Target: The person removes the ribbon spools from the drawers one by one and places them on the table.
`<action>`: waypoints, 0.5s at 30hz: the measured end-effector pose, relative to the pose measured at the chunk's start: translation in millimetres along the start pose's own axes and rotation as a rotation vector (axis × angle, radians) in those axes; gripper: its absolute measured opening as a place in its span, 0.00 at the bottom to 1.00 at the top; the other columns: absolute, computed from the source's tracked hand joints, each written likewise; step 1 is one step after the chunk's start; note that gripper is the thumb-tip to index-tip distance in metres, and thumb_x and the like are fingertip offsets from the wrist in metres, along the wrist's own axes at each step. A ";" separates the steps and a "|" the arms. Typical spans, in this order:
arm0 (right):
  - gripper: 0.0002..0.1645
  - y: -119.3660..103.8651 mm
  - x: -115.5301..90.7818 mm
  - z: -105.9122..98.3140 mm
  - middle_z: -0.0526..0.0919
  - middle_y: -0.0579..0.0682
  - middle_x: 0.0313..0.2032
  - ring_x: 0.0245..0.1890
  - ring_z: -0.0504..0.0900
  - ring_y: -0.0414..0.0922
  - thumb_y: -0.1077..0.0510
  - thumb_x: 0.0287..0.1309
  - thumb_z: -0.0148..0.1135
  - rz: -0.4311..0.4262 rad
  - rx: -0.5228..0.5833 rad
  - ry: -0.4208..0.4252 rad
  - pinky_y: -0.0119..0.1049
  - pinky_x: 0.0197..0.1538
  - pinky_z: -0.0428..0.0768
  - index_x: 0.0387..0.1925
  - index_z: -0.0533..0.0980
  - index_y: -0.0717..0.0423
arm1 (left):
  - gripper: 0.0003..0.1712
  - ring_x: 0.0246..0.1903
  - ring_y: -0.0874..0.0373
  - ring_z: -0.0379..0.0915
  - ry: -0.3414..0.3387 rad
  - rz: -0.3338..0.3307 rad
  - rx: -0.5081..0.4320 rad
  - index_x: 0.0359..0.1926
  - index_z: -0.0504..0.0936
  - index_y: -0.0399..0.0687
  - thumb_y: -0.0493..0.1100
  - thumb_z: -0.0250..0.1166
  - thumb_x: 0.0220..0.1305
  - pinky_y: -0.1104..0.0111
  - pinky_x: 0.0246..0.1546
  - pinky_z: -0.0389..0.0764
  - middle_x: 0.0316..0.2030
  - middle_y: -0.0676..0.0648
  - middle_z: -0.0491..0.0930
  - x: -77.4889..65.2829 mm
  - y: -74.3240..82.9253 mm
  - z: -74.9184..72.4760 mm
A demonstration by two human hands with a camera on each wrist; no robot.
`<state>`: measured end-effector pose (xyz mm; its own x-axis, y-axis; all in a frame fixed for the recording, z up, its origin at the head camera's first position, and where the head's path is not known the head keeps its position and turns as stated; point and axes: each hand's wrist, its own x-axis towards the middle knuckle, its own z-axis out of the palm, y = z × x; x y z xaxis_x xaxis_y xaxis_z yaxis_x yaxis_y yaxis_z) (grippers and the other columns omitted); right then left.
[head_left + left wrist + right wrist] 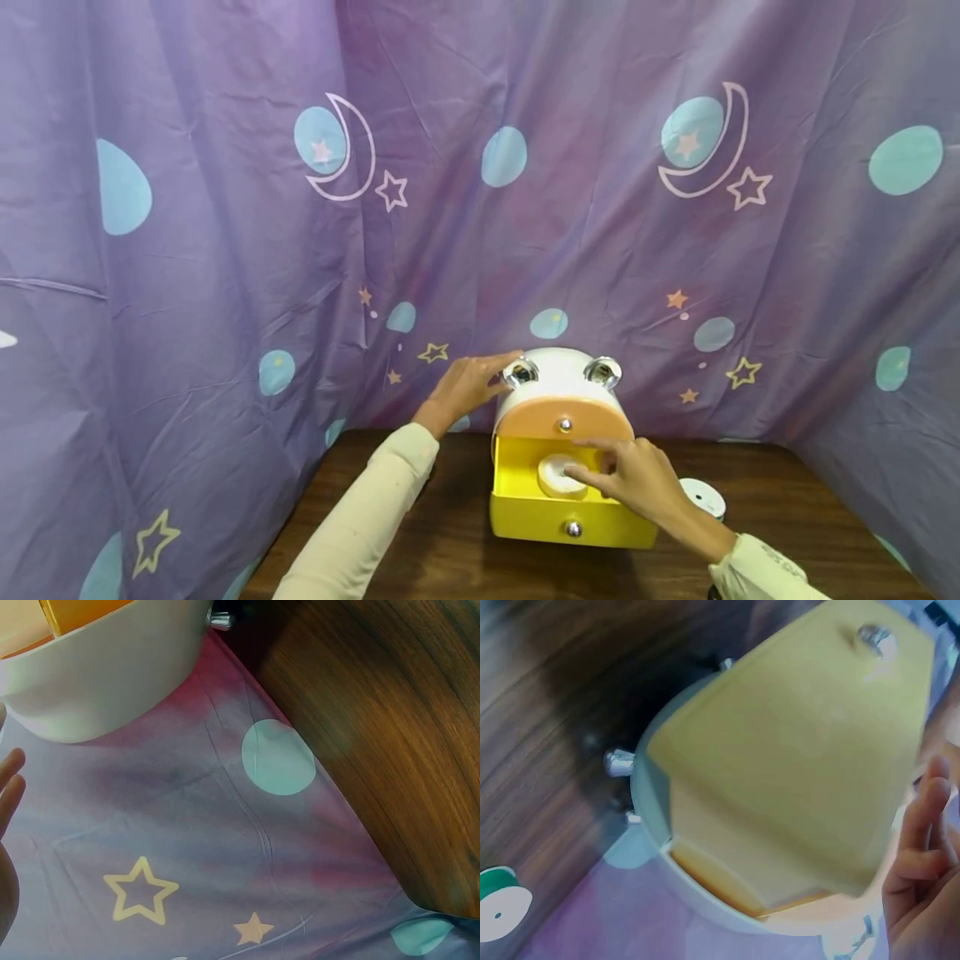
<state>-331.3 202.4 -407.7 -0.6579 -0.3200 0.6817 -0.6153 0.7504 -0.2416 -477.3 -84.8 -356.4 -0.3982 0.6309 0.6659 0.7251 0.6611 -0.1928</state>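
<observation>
A small white cabinet [555, 368] with two silver-ringed eyes stands on the table, its orange upper drawer [592, 412] closed and its yellow lower drawer [525, 518] pulled out. Inside the yellow drawer lies a round white-topped roll [557, 477]. My right hand [637, 479] is over the drawer, its thumb at the roll and its index finger stretched above, with a gap between them. At the cabinet's upper left, my left hand [468, 385] has its fingers extended beside the left eye. In the right wrist view the drawer's yellow front [795, 750] appears beside my right fingers.
A white spool with green ribbon [502, 904] is on the dark wooden table [442, 533], right of the cabinet and close to my right forearm. Behind the table hangs a purple curtain [435, 250] with moons and stars. The cabinet stands near the table's back edge.
</observation>
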 end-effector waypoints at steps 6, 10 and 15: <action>0.26 18.3 7.6 13.0 0.69 0.24 0.12 0.11 0.69 0.25 0.35 0.53 0.77 0.085 0.003 -0.203 0.29 0.18 0.70 0.50 0.88 0.41 | 0.37 0.45 0.57 0.88 -0.006 -0.006 0.017 0.71 0.77 0.58 0.52 0.77 0.62 0.68 0.43 0.87 0.62 0.55 0.82 -2.4 0.0 -0.8; 0.27 25.5 9.7 21.3 0.69 0.26 0.12 0.11 0.70 0.27 0.33 0.52 0.77 0.076 -0.006 -0.257 0.30 0.18 0.69 0.50 0.88 0.40 | 0.37 0.48 0.57 0.87 -0.003 -0.006 0.001 0.71 0.78 0.57 0.51 0.77 0.62 0.68 0.46 0.87 0.62 0.55 0.82 -2.6 0.8 -0.3; 0.31 30.3 14.1 28.5 0.74 0.32 0.14 0.14 0.65 0.29 0.30 0.47 0.79 0.018 -0.026 -0.289 0.30 0.17 0.67 0.49 0.89 0.41 | 0.37 0.47 0.57 0.87 -0.004 -0.013 -0.005 0.71 0.78 0.57 0.51 0.77 0.62 0.68 0.46 0.87 0.63 0.55 0.81 -1.2 1.8 -2.5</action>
<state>-371.6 204.2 -425.0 -0.7674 -0.4554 0.4513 -0.5936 0.7708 -0.2315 -474.1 -85.4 -355.8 -0.4102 0.6238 0.6653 0.7227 0.6673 -0.1801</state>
